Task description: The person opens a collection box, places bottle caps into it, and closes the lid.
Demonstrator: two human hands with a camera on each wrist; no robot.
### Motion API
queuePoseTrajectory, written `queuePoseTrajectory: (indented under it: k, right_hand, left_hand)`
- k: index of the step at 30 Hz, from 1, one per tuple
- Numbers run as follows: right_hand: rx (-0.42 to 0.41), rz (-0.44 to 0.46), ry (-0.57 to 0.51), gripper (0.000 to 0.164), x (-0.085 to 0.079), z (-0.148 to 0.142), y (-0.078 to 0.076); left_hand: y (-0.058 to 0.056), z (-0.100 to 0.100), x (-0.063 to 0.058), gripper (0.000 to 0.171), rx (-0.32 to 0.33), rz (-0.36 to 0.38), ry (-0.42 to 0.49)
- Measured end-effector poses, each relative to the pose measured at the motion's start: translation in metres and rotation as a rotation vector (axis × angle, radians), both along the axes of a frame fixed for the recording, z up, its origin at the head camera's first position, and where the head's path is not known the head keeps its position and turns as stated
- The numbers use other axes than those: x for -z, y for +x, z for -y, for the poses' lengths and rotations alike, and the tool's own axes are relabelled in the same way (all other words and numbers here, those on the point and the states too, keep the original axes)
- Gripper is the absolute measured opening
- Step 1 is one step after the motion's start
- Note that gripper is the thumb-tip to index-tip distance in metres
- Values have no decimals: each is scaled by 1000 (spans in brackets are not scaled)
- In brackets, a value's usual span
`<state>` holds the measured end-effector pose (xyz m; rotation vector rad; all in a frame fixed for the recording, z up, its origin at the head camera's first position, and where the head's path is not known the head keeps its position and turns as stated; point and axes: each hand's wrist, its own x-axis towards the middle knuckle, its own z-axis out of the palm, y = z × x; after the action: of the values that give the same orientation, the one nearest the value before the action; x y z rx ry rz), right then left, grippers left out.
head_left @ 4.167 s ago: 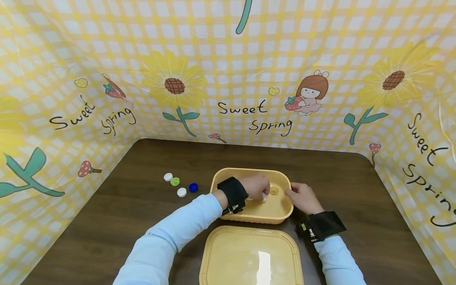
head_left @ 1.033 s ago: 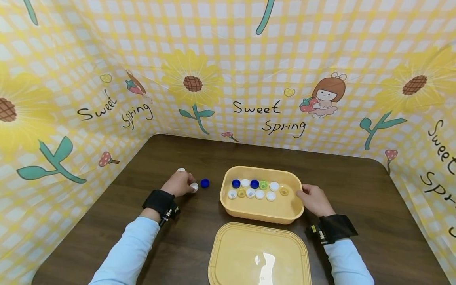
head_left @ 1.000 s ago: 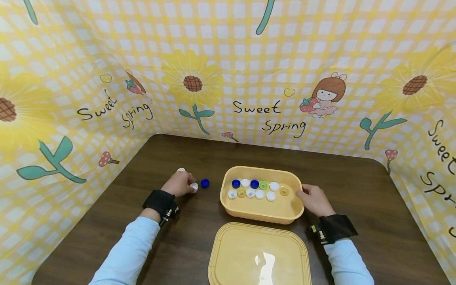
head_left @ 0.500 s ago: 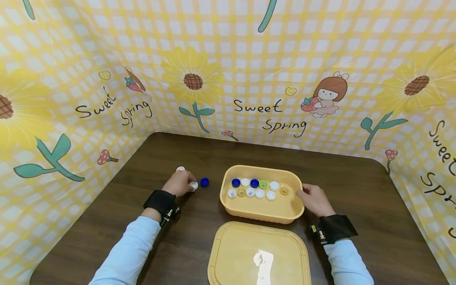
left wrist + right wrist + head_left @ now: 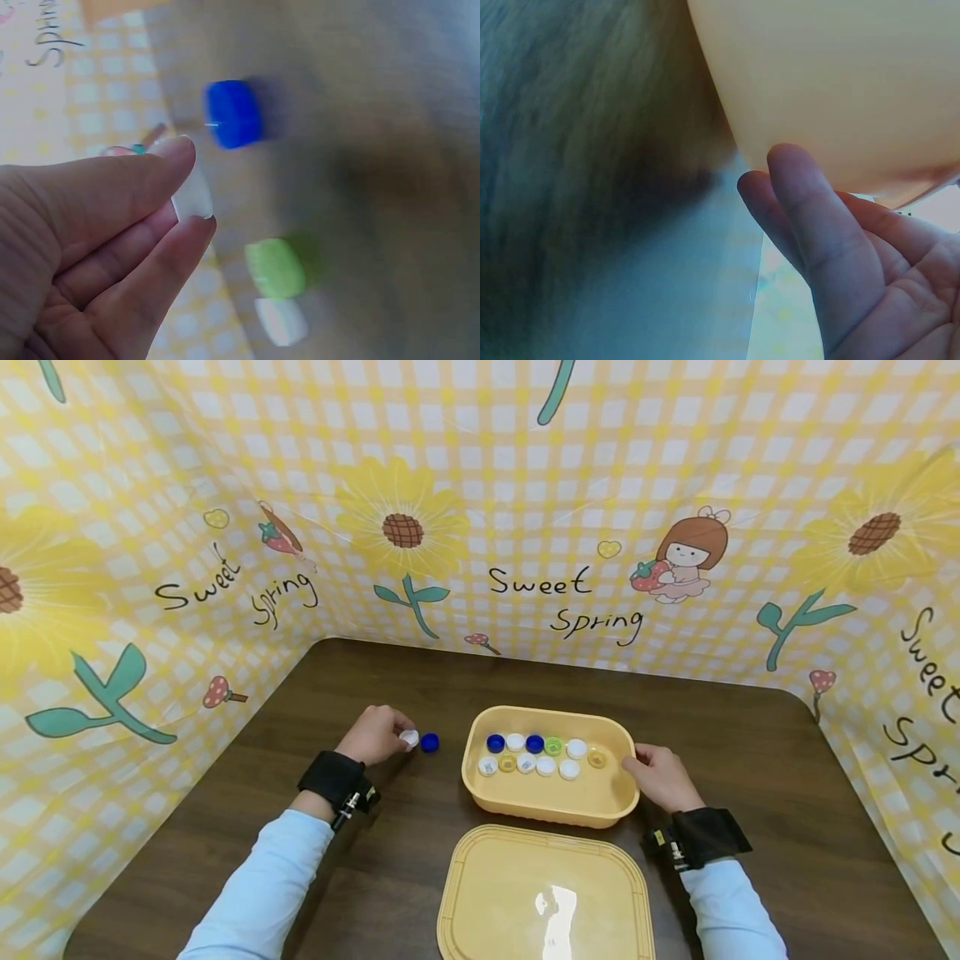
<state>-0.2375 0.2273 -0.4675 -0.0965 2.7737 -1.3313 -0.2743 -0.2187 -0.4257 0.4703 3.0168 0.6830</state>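
Note:
In the head view my left hand (image 5: 375, 735) holds a white bottle cap (image 5: 408, 739) over the table's left part. Its thumb and a fingertip pinch the cap's edges in the left wrist view. Close to that hand lies a blue bottle cap (image 5: 430, 742). A green cap (image 5: 277, 268) and another white cap (image 5: 281, 321) show in the left wrist view, hidden behind the hand in the head view. My right hand (image 5: 663, 777) grips the right end of a yellow plastic box (image 5: 547, 807), thumb at the rim. Inside, white, blue, green and yellow caps lie in two rows.
A yellow lid (image 5: 502, 893) lies flat in front of the box, near the table's front. The dark wooden table (image 5: 780, 760) is enclosed at the back and sides by a yellow checked cloth (image 5: 480, 502).
Earlier the left hand was inside the box; it then moved left to the loose caps. Now it has lifted the white cap slightly. The right hand has stayed at the box.

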Motion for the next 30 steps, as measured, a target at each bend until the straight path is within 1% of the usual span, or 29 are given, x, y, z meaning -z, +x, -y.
queuePoseTrajectory:
  k: [4, 8, 12, 16, 20, 25, 30]
  right_hand:
    - [-11, -12, -6, 34, -1, -2, -1]
    - [-25, -16, -26, 35, -3, -3, -1]
    - [-24, -11, -29, 37, -2, -3, -1]
    - [-18, -1, -28, 37, 0, -4, -3]
    - [-7, 4, -33, 37, -2, -3, -2]
    - [-8, 2, -30, 36, -3, -1, 1]
    - [1, -10, -36, 34, -5, 1, 3]
  left_hand:
    - [-3, -11, -22, 25, 25, -26, 28]
    - [-6, -29, -45, 26, 62, -52, 40]
    - [-9, -51, -61, 26, 117, -78, 37]
    - [-13, -73, -70, 25, 186, -96, 42]
    - [-15, -97, -76, 26, 248, -86, 38]
    - [-18, -125, -78, 25, 319, -84, 5]
    - [-22, -154, -76, 27, 389, -59, -16]
